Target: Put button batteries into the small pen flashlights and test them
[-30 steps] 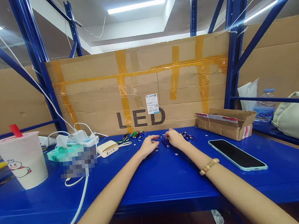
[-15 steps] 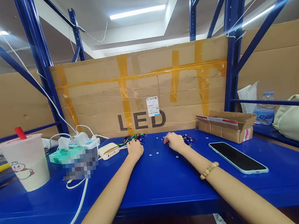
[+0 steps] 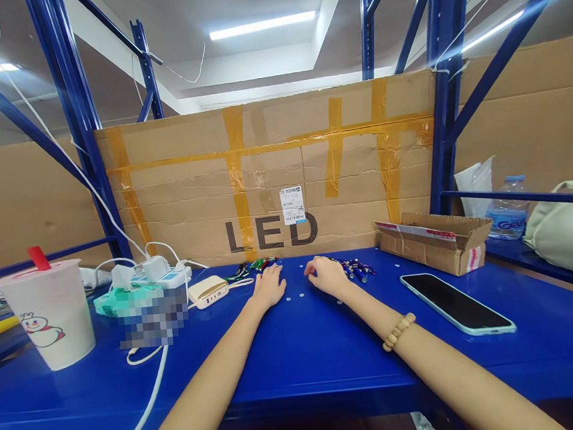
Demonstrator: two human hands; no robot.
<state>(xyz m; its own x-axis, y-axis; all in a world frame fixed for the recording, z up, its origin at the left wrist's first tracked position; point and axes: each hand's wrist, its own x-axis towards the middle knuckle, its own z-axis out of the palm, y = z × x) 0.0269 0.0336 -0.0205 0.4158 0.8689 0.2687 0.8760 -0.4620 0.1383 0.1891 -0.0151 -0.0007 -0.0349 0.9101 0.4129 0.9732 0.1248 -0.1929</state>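
Observation:
My left hand [image 3: 270, 285] lies on the blue shelf top with its fingers stretched forward and apart. Its fingertips are beside a small pile of shiny green, red and blue pieces [image 3: 253, 267], too small to name. Across from it, my right hand [image 3: 328, 275] is closed, fingers curled inward towards the left hand; anything inside them is hidden. A second pile, of shiny purple and blue pieces [image 3: 359, 270], lies just right of this hand, partly behind it. A few small pale dots [image 3: 301, 295] show on the surface between my forearms.
A gold-and-white power bank [image 3: 209, 292], a plugged-in power strip [image 3: 174, 277] with white cables and a drink cup [image 3: 55, 322] stand left. To the right are a phone [image 3: 457, 304] and an open cardboard box [image 3: 430, 246]. A tall cardboard sheet [image 3: 194, 189] closes the back.
My left hand has moved right, away from the power bank, and its fingers have spread. My right hand has shifted slightly left, uncovering more of the purple and blue pile.

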